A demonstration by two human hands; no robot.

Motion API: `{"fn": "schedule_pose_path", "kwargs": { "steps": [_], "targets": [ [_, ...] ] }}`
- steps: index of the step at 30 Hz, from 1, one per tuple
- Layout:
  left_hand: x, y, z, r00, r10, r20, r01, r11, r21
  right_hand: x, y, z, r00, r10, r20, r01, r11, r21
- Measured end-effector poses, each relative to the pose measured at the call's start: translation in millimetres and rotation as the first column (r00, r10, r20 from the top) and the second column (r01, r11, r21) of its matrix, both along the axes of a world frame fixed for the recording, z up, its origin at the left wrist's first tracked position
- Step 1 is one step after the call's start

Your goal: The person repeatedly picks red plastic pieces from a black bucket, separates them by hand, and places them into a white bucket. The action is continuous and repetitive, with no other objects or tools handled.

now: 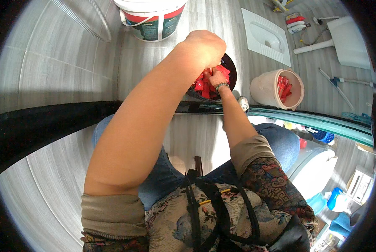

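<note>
A round black tub (232, 70) stands on the floor before me, holding shiny red pieces (203, 89) whose exact kind I cannot make out. My left hand (205, 47) is curled above the tub's far side; its fingers are mostly hidden, so whatever it may hold does not show. Inside the tub, my right hand (217, 78), with a beaded bracelet (221, 85) at the wrist, touches the red pieces, its fingertips partly hidden among them. To the right, a beige plastic bucket (260, 88) leans towards me with red strips (284, 88) in it.
A lidded bucket (153, 26) stands beyond the tub at the left. Farther right are a squat toilet (268, 39), a white pipe (314, 47) and a pole (336, 88). A black sill (200, 107) crosses the floor between me and the tub, with glass panel edges (310, 121) at right.
</note>
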State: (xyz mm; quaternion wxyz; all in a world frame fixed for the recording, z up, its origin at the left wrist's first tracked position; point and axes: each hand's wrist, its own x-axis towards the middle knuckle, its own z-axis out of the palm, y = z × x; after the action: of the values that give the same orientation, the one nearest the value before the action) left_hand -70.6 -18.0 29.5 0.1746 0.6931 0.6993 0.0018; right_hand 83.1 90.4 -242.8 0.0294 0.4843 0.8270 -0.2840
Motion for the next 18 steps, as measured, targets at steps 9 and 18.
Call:
{"fn": "schedule_pose_path", "kwargs": {
  "steps": [9,18],
  "targets": [
    [-0.3,3.1,-1.6,1.0,-0.02,-0.001,0.02,1.0,-0.017,3.6,4.2,-2.6,0.982,0.071,-0.177,-0.116,0.959,-0.258],
    [1.1,4.9,-3.1,1.0,-0.013,-0.006,0.013,0.998,-0.06,-1.6,-8.7,11.3,0.975,0.149,-0.165,-0.164,0.983,-0.079]
  ]
}}
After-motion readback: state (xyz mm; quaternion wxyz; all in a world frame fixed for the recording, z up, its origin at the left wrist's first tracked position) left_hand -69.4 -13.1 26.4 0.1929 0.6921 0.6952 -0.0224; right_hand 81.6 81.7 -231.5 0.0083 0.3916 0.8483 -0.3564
